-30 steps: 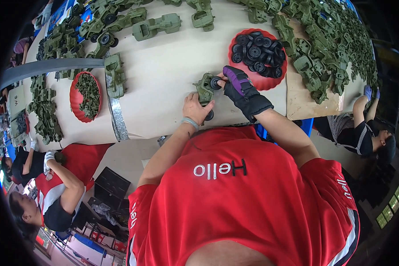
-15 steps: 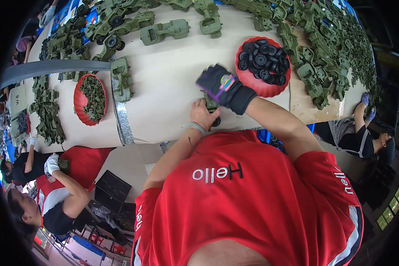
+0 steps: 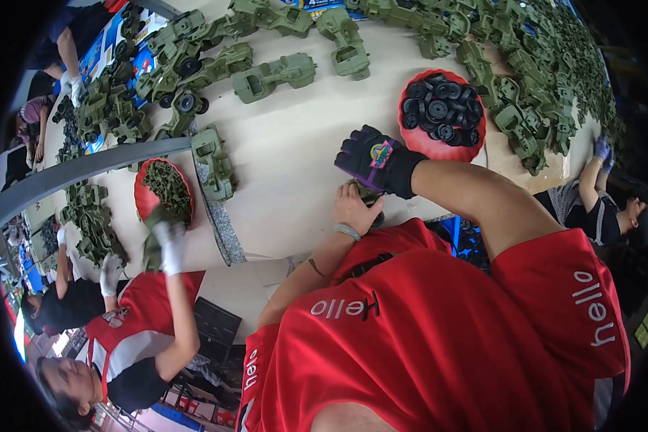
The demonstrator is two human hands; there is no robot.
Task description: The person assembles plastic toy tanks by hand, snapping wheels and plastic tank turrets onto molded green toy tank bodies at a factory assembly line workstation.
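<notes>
My bare left hand [image 3: 356, 209] is closed around a small green toy vehicle [image 3: 368, 194] at the near edge of the table. A dark wheel [image 3: 379, 219] shows beside my thumb. My right hand [image 3: 376, 163], in a black and purple glove, lies over the top of the toy, its fingers curled and pressed together. Whatever is under those fingers is hidden. Just beyond my right wrist stands a red bowl [image 3: 439, 152] full of black toy wheels [image 3: 438, 109]. Most of the toy is covered by my two hands.
Green toy vehicle bodies [image 3: 275, 77] lie along the far side, with more heaped at the right [image 3: 529, 108]. A grey curved bar [image 3: 93, 167] crosses the left side. Near it, a co-worker's white-gloved hand [image 3: 171, 248] moves by a red bowl [image 3: 183, 167] of small green parts.
The table and my hands sit farther right in view. My hands keep their hold on the toy. At left, the co-worker's gloved hand has come up to the red bowl with a green piece.
</notes>
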